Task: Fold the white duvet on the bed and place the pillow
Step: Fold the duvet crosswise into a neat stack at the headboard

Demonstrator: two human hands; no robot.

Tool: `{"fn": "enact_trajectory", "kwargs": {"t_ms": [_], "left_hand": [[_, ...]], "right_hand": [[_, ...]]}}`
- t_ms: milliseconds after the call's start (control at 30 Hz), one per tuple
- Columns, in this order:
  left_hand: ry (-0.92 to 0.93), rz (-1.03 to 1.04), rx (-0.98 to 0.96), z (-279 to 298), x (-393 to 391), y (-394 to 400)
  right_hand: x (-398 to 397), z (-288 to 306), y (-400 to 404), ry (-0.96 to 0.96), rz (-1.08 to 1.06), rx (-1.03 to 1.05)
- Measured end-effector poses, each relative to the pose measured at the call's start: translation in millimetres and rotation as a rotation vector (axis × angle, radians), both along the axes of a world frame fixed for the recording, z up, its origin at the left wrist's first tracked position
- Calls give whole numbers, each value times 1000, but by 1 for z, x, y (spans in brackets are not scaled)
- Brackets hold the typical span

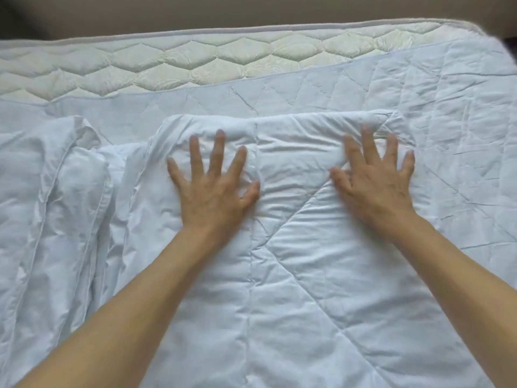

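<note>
The white quilted duvet (307,275) lies across the bed with a folded layer in the middle, its far folded edge running just beyond my fingertips. My left hand (215,189) presses flat on the folded layer with its fingers spread. My right hand (375,180) presses flat on the same layer further right, fingers also spread and a little blurred. Neither hand holds any fabric. A bunched white bundle (75,186) lies at the left; I cannot tell whether it is the pillow or more duvet.
The cream quilted mattress (167,68) shows bare along the far side, ending at its piped edge. Beyond it is a beige wall (251,9). A single flat layer of duvet (461,121) covers the right side of the bed.
</note>
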State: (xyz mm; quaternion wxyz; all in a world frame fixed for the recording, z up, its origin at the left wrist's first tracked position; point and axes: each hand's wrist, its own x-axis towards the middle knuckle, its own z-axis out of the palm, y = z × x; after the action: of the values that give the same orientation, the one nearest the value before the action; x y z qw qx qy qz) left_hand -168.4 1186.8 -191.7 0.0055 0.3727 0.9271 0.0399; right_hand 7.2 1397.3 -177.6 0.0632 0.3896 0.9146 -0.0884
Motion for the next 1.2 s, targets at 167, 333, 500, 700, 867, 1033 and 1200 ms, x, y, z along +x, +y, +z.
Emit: {"fn": "enact_trajectory", "kwargs": {"t_ms": [167, 333, 500, 700, 867, 1033, 1200], "left_hand": [[26, -77, -121, -13, -33, 32], [-38, 90, -99, -31, -56, -11], [-131, 123, 12, -13, -6, -24], [-69, -127, -76, -20, 119, -122], [-146, 174, -101, -27, 120, -218], [-190, 226, 20, -3, 161, -222], [-126, 25, -87, -13, 196, -277]], "right_hand": [[-43, -20, -5, -51, 216, 73], [4, -34, 48, -152, -2, 41], [10, -7, -5, -32, -124, -34], [84, -33, -147, 3, 216, 71], [177, -39, -118, -88, 17, 127], [197, -24, -161, -31, -58, 53], [270, -25, -207, -57, -20, 23]]}}
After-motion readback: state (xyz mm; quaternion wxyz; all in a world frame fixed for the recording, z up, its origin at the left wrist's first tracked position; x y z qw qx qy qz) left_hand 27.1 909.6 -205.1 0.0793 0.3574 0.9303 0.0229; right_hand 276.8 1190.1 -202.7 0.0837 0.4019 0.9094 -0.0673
